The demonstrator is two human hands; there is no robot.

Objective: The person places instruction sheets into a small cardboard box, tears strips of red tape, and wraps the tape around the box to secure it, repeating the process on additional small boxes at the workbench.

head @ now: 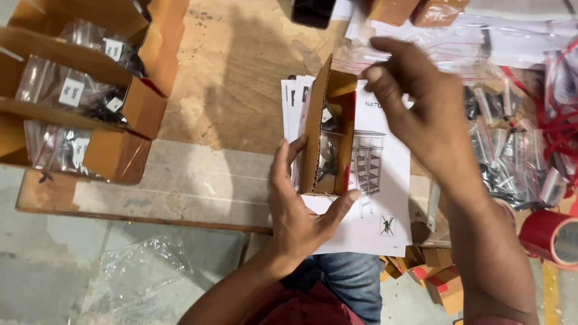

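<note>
Left hand (298, 207) grips the bottom end of a small open cardboard box (328, 129), thumb on one side and fingers on the other, propped on edge over a stack of instruction sheets (385, 198) on the wooden table (241, 72). Right hand (421, 102) hovers above its open top, fingers loosely curled; cannot tell if it holds anything. Risk: the box tips and its small bags spill, since only one end is held.

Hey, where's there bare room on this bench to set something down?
Bare wood lies between the open cartons of bagged parts on the left and the instruction sheets under the small carton held by the left hand. Right of the right hand it is crowded: heaped zip bags, a red tape roll.
</note>
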